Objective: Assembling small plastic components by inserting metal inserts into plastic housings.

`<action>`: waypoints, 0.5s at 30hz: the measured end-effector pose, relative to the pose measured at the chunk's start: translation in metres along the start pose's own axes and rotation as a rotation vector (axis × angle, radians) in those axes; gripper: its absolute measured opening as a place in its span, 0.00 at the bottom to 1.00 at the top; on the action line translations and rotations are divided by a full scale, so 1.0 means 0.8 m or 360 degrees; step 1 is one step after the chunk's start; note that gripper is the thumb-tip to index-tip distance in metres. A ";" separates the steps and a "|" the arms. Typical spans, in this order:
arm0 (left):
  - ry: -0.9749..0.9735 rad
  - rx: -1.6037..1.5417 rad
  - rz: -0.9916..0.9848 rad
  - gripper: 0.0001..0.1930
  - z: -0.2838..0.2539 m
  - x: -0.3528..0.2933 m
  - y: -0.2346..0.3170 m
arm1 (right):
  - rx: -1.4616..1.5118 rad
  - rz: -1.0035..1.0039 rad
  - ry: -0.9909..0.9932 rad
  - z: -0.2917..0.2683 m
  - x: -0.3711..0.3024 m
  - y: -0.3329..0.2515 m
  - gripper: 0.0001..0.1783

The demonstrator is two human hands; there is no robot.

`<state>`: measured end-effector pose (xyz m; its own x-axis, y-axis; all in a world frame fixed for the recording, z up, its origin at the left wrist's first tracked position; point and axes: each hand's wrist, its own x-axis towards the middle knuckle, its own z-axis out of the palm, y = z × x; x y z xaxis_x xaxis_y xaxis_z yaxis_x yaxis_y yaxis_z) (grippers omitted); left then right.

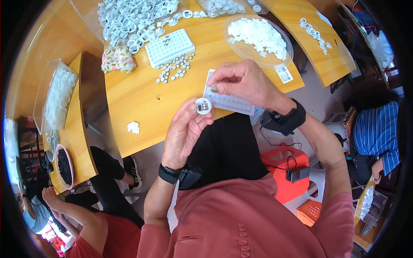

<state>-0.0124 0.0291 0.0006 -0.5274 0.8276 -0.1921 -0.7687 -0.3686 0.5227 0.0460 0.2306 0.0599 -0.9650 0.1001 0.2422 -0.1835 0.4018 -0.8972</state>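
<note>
My left hand [184, 127] holds a small round white plastic housing [203, 105] by its edge, its inner side with dark and metallic parts turned up. Just above and to the right, my right hand [236, 79] is pinched, thumb against fingers. Something small may sit at its fingertips, but I cannot make it out. Beneath that hand lies a pale tray [228, 102] with rows of small pockets, near the table edge and partly covered. Further off, loose silver button cells [174, 71] are scattered beside a white pocketed tray [180, 45] that has a few cells on it.
A large heap of white round parts [129, 19] covers the far left of the wooden table [142, 99]. A clear dish [258, 41] of white pieces stands far right. Small white pieces [133, 127] lie near the left edge. Co-workers sit on both sides; a red stool [286, 172] stands behind right.
</note>
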 end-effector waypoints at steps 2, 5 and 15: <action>-0.0004 -0.0013 0.0000 0.14 -0.002 -0.001 -0.001 | 0.0026 0.0225 -0.0144 0.006 -0.013 -0.009 0.08; -0.0009 -0.0014 -0.0008 0.14 0.001 -0.003 0.000 | -0.0071 0.0177 -0.0257 0.014 -0.019 -0.014 0.07; -0.0030 0.0016 -0.0024 0.14 0.004 -0.002 -0.005 | 0.0342 0.0321 -0.0107 0.018 -0.031 0.005 0.11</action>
<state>-0.0077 0.0303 0.0014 -0.5089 0.8409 -0.1843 -0.7728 -0.3520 0.5280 0.0664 0.2163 0.0448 -0.9950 0.0947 0.0326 -0.0154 0.1773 -0.9840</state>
